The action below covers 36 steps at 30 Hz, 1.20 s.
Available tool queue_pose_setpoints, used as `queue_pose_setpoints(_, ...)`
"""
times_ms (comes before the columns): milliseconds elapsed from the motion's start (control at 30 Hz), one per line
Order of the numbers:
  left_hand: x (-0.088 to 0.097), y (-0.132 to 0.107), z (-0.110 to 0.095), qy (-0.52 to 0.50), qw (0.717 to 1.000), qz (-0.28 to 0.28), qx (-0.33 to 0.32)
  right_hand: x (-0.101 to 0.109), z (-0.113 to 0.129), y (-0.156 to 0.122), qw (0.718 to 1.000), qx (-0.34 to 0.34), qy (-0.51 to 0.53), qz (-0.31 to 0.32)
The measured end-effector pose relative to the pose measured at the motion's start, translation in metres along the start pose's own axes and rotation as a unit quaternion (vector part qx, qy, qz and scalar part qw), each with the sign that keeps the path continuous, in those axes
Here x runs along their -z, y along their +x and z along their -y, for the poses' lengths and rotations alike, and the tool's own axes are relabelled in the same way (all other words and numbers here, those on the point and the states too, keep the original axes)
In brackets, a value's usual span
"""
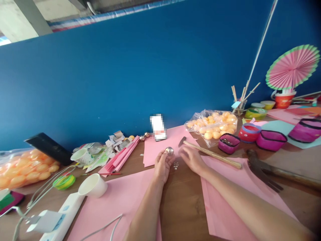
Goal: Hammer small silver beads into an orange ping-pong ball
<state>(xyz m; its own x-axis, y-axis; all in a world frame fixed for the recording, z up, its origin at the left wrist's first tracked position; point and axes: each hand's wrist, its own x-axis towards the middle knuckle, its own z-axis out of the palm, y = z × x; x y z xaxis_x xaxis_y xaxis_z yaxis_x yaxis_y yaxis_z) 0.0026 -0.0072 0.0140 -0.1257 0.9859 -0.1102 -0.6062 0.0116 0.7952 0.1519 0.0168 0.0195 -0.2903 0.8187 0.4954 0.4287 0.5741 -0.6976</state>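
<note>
My left hand (pixel 163 164) pinches a small silvery ball (pixel 170 151) between thumb and fingertips, just above the wooden table. My right hand (pixel 192 159) rests palm down beside it, fingers loosely stretched, holding nothing, close to the head of a small wooden-handled hammer (pixel 210 154). A few tiny metal bits (pixel 176 165) lie on the bare wood between the two hands. Pink paper sheets (pixel 160 147) lie under and around both hands.
A bag of orange balls (pixel 215 125) sits behind the hammer, another (pixel 23 167) at far left. Magenta and red tubs (pixel 272 140) line the right. A claw hammer (pixel 263 169), white cups (pixel 92 185), a power strip (pixel 60 217) and folded pink paper (pixel 122 155) lie about.
</note>
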Motion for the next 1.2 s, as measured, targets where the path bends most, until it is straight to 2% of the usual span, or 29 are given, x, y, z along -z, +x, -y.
queue_pose_setpoints(100,-0.0008,-0.0005,0.0008,0.013,1.0,0.0,0.002,0.0029,0.0023,0.0028,0.997,-0.038,0.055,-0.038)
queue_pose_setpoints(167,-0.0007,-0.001,0.0019,0.022,1.0,0.002,-0.004,0.0031,0.0023,0.0048,0.989,-0.086,0.112,-0.04)
queue_pose_setpoints(267,-0.001,-0.0024,0.003,0.041,0.999,0.018,-0.017,0.0008,0.0016,0.0065,0.964,-0.159,0.213,-0.03)
queue_pose_setpoints(333,-0.0018,-0.0034,0.0031,0.054,0.998,0.03,-0.023,-0.0011,0.0013,0.0065,0.946,-0.178,0.27,-0.033)
queue_pose_setpoints(433,-0.0033,-0.0044,0.0026,0.07,0.997,0.032,-0.027,-0.0024,0.0007,0.0054,0.93,-0.179,0.32,-0.03)
queue_pose_setpoints(533,-0.0038,-0.0046,0.0026,0.097,0.995,0.028,-0.025,-0.002,-0.0006,0.0046,0.926,-0.176,0.334,-0.019)
queue_pose_setpoints(767,-0.0009,-0.0056,0.0052,0.127,0.991,0.032,-0.037,-0.0035,0.0012,0.0048,0.912,-0.145,0.38,0.046)
queue_pose_setpoints(1200,0.0013,-0.0051,0.0065,0.128,0.989,0.057,-0.05,-0.0045,-0.0003,0.0038,0.932,-0.145,0.33,0.045)
